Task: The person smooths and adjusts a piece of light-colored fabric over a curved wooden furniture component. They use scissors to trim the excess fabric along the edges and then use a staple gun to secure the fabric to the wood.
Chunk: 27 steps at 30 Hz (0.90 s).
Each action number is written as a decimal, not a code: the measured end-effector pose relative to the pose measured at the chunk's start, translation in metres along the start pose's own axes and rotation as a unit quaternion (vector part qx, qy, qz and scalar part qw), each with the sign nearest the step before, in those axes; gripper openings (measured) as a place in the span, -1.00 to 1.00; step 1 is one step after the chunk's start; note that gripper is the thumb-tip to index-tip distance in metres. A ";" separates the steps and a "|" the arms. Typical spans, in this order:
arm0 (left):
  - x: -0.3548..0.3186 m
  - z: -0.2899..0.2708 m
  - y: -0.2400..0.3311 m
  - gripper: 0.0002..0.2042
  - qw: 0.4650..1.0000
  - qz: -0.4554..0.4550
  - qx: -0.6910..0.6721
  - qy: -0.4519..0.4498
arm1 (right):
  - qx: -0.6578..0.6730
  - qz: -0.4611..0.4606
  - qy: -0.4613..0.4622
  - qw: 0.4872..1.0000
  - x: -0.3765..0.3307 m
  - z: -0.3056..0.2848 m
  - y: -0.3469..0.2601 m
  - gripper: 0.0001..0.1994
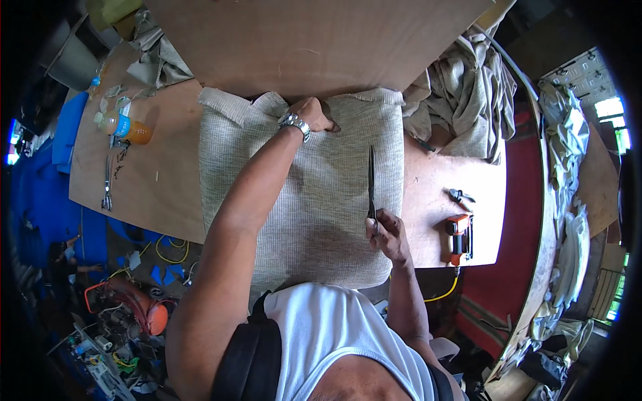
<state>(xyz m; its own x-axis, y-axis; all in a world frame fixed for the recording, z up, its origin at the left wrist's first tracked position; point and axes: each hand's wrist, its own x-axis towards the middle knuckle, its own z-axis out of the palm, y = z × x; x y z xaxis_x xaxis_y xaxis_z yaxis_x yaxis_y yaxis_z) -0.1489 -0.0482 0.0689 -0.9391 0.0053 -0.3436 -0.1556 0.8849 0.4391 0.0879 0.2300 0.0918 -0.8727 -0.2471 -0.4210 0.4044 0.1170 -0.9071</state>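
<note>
A beige woven fabric point(301, 200) covers a broad, cushion-like piece in front of me, its far edge uneven against an upright wooden panel point(321, 43). At that far edge my left hand point(311, 115), with a metal watch on the wrist, is closed on the fabric; some of its fingers are hidden. My right hand point(388, 235) holds dark scissors point(372, 177) by the handles, near the right side of the fabric. Their long blades point away from me and lie together, above the fabric.
On the table's left stand a bottle of orange liquid point(138, 131) and another pair of scissors point(107, 184). At right lie an orange-black nail gun point(459, 238) on a yellow hose, a small dark tool point(461, 196) and crumpled fabric point(468, 100). An orange machine point(137, 307) sits on the floor.
</note>
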 end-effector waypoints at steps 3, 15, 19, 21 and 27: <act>0.011 -0.002 0.001 -0.08 0.999 0.011 0.051 -0.012 | 0.009 -0.001 -0.002 1.000 0.002 -0.002 0.009 -0.68; 0.017 -0.013 -0.032 -0.27 0.983 0.151 -0.067 -0.080 | 0.078 -0.046 -0.037 0.995 0.006 -0.011 0.025 -0.72; 0.010 -0.005 -0.020 -0.46 0.995 0.080 0.055 -0.027 | 0.085 -0.036 -0.039 0.995 0.006 -0.009 0.024 -0.72; 0.001 0.007 -0.011 -0.57 0.991 0.087 0.014 0.100 | 0.059 -0.032 -0.030 0.997 0.003 -0.007 0.018 -0.71; 0.024 0.093 -0.064 -0.71 0.966 0.071 -0.032 0.247 | -0.098 0.043 0.017 0.994 -0.006 0.014 0.004 -0.68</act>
<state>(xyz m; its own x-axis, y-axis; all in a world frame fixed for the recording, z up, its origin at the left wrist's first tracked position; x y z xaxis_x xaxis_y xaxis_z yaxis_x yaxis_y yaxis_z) -0.1328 -0.0611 -0.0444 -0.9815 -0.1125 0.1551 -0.0184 0.8612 0.5080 0.0985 0.2184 0.0905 -0.8469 -0.1966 -0.4941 0.4203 0.3219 -0.8484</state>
